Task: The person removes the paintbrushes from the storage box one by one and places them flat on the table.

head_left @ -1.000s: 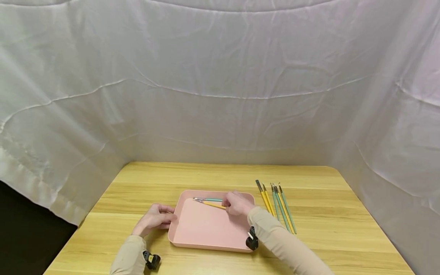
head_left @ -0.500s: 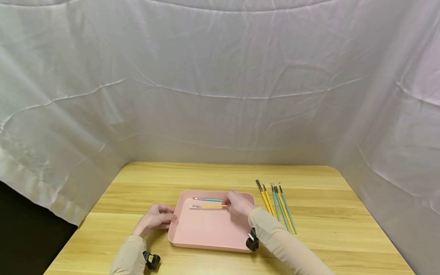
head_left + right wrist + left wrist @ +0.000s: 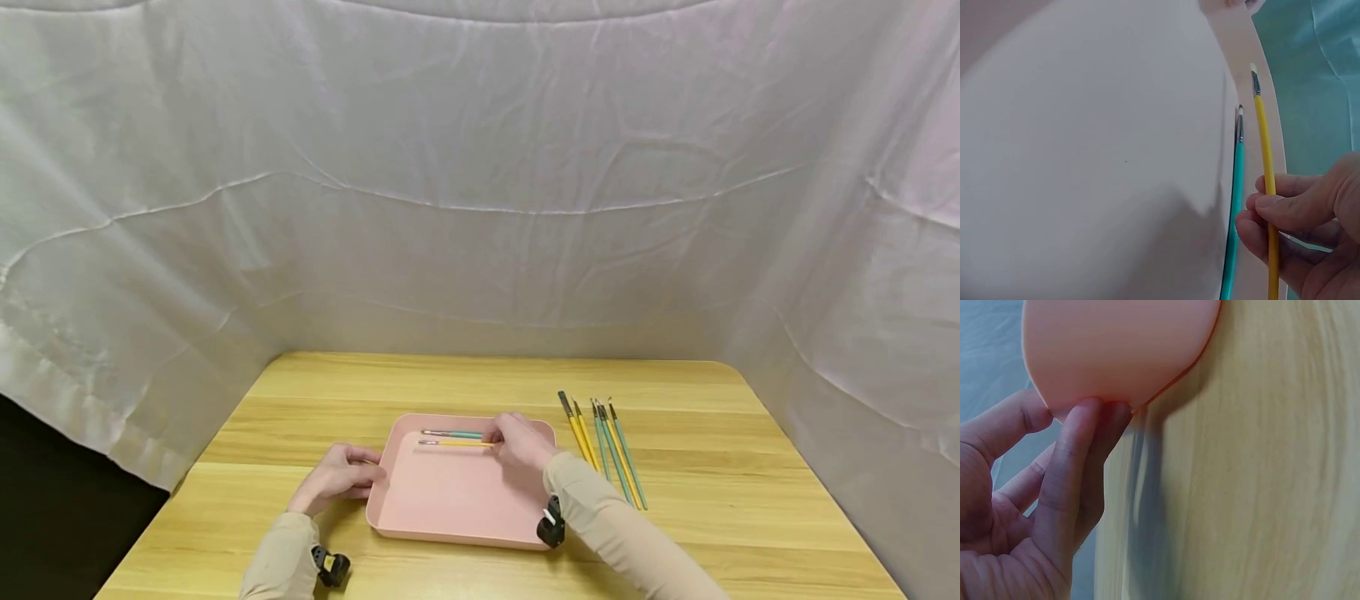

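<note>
Right hand pinched the thin yellow-handled paintbrush between thumb and fingers, holding it over the far part of the shallow pink plastic tray, just beside and roughly parallel to the teal-handled paintbrush lying along the tray's far wall. Left hand rested on the light wooden tabletop with its fingers straight and its fingertips pressed against the tray's left rim, gripping nothing. A row of loose yellow and teal paintbrushes lay on the tabletop right of the tray, near it but not touching.
</note>
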Motion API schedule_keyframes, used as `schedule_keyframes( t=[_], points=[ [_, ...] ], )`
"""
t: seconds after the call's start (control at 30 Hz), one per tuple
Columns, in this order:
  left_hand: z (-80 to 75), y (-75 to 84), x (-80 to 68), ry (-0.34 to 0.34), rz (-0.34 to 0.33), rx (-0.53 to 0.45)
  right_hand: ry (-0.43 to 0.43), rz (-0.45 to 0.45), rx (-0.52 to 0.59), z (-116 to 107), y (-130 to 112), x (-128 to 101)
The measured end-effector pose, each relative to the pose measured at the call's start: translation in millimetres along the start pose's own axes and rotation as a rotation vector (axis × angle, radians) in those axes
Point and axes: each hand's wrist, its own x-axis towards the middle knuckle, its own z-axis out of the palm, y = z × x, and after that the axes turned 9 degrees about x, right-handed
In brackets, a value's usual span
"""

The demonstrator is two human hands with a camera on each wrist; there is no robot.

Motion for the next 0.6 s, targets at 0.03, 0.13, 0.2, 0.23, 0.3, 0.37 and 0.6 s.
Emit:
schedule_keyframes(
  t=[0.03,0.13,0.2,0.23,0.3,0.37,0.6],
  points=[
    [0.0,0.1,0.0,0.0,-0.001,0.001,0.001,-0.006,0.006,-0.8,-0.3,-0.5],
    [-0.2,0.0,0.3,-0.005,0.002,0.002,0.004,-0.034,0.013,-3.2,-0.3,-1.5],
    [-0.3,0.0,0.1,-0.008,0.005,0.001,0.008,-0.037,0.017,-4.4,-0.2,-2.6],
    [-0.3,0.0,0.1,-0.01,0.006,0.001,0.012,-0.035,0.018,-5.0,-0.3,-3.2],
    [-0.3,0.0,0.2,-0.01,0.008,0.001,0.021,-0.031,0.019,-5.9,-0.4,-4.0],
    [-0.2,-0.1,0.3,-0.01,0.008,0.001,0.025,-0.019,0.025,-6.9,-1.2,-5.0],
    [-0.4,-0.2,0.5,-0.011,0.007,0.007,0.039,0.043,0.031,-9.3,-4.5,-8.5]
  ],
)
